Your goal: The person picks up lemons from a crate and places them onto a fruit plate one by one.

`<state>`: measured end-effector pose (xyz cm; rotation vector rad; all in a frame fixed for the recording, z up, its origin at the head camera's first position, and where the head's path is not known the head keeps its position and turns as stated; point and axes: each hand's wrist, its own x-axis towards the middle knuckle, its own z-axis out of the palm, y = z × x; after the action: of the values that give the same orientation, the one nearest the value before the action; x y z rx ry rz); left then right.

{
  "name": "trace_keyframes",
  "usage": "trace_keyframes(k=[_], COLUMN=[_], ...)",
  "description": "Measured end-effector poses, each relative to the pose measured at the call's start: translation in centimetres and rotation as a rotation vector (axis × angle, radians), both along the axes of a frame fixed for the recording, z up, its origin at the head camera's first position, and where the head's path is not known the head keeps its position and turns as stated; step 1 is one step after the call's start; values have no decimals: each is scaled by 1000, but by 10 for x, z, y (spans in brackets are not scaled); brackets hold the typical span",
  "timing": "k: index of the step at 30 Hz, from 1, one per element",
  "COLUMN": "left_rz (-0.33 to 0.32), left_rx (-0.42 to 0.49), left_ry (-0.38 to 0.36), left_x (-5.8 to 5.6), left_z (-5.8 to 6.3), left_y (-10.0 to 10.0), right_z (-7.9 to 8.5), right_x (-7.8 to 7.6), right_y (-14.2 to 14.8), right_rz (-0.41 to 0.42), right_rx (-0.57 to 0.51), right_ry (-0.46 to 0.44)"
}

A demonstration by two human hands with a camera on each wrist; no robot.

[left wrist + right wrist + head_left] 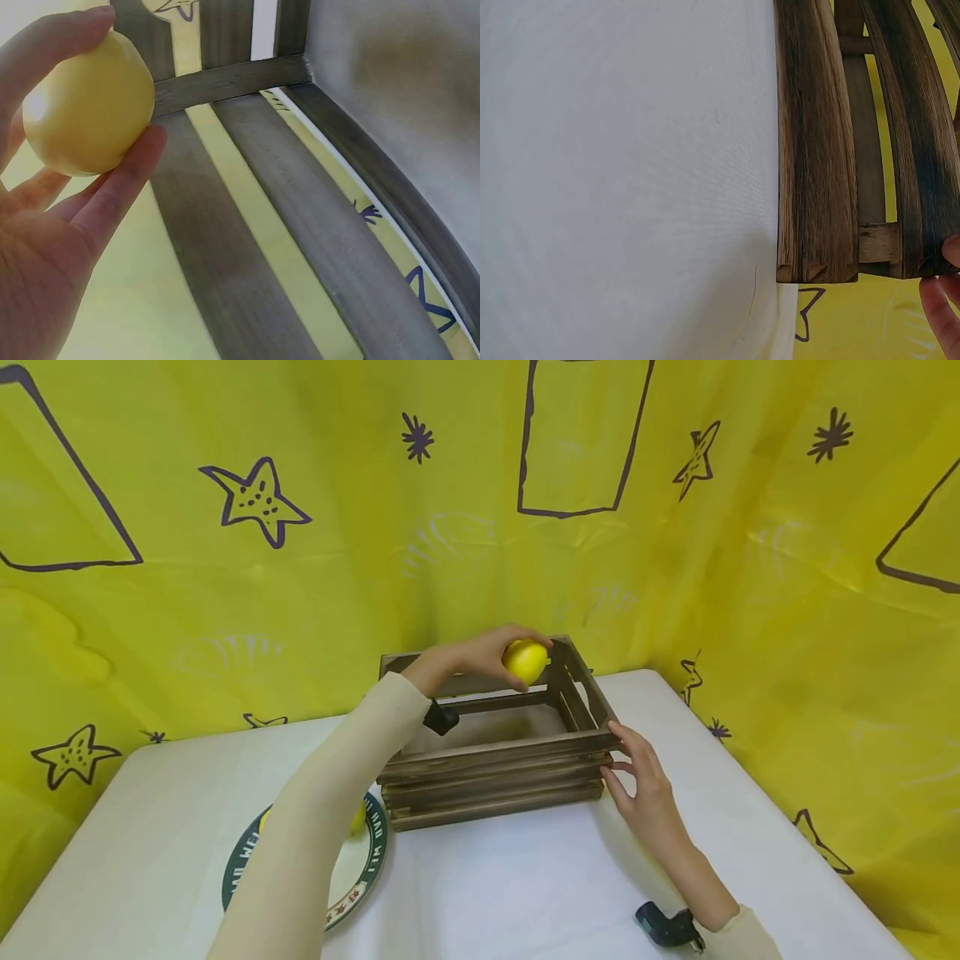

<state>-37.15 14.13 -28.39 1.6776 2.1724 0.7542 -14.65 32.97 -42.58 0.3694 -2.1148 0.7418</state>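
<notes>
My left hand point(483, 653) holds a yellow lemon point(526, 662) between thumb and fingers, above the open top of a brown slatted wooden crate point(495, 768). The left wrist view shows the lemon point(90, 105) in the fingertips, with the crate's inner slats point(262, 195) beyond it. At the crate's front right corner, my right hand point(651, 797) grips the wood, with fingers up at the top rim and the thumb lower on the front. In the right wrist view only a few fingertips point(941, 300) show, at the end of a slat.
Left of the crate, a plate with a green lettered rim point(377, 839) lies partly under my left sleeve point(322, 810), with yellow fruit point(358, 818) on it. A white cloth point(495, 885) covers the table. Yellow curtains point(465, 568) with drawn stars hang behind and to the right.
</notes>
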Motion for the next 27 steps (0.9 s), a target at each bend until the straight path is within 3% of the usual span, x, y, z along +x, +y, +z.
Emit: trace_keyframes(k=[8,18,27], left_rz=[17,88,91], left_rx=[31,37,134], left_ry=[46,59,92], left_x=[11,39,54], left_z=[12,16,23], left_y=[-16,-41,-60], right_z=[1,-1,-1], right_x=[0,0,1], right_y=[1,-4,1], right_rz=[-7,12,7], right_rx=[9,-6,-10], right_ry=[-4,1,-23])
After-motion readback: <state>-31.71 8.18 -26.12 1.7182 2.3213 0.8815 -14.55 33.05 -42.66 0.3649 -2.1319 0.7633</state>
